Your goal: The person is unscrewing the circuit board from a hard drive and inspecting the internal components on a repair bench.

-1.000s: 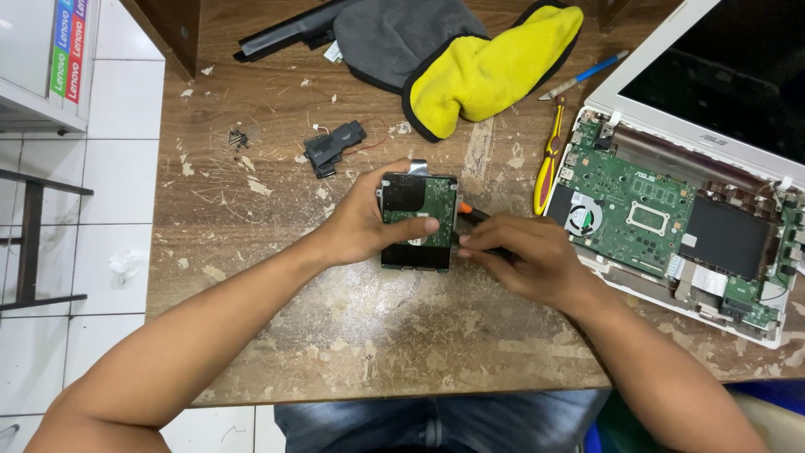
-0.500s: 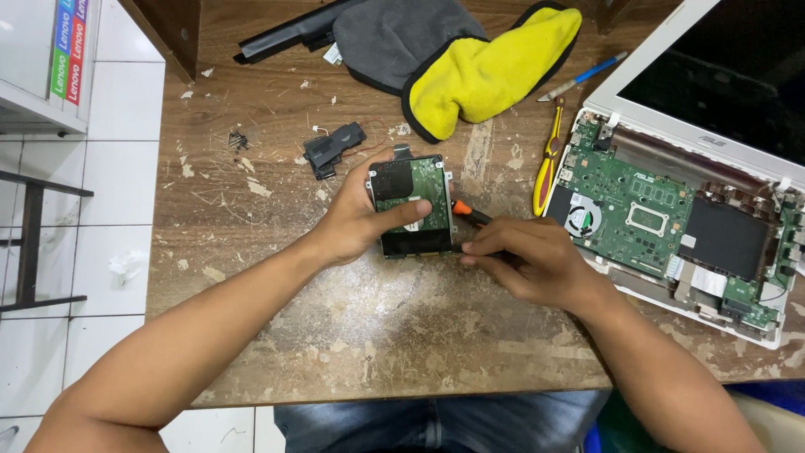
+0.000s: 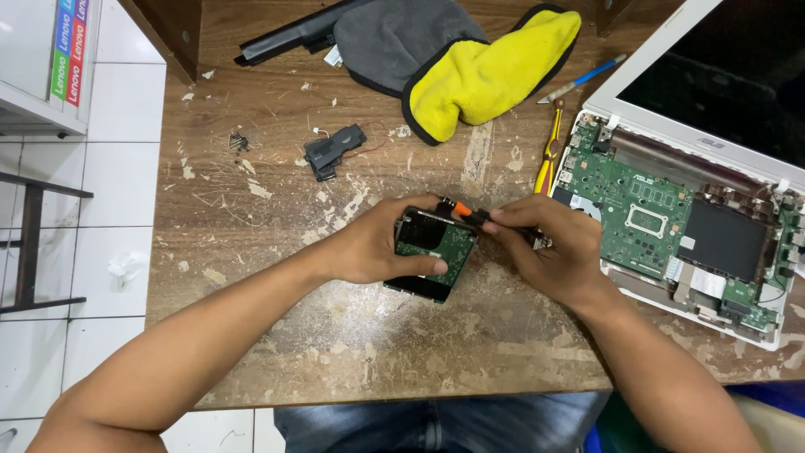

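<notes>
Looking down from the head camera, one hard drive sits near the middle of the worn wooden surface, its green circuit board facing up. The left hand is clamped around the drive's left side, thumb along the lower edge and fingers over the top edge. The right hand is closed on one screwdriver with a black and orange handle, lying sideways with its orange end at the drive's upper right corner. The two hands are close together, nearly meeting over that corner.

Just to the right lies one opened laptop, white in the casing, with its green main board bare and its dark screen tilted back at the upper right. Between the laptop and the drive stands one yellow-handled tool, and above it one thin blue tool lies slanted.

At the top of the surface one cloth, grey on one side and yellow on the other, lies crumpled; one long black battery pack pokes out from under it to the left. Below that sits one small black part with thin wires, and further left a little heap of dark screws, too small to count. White floor tiles run along the left.
</notes>
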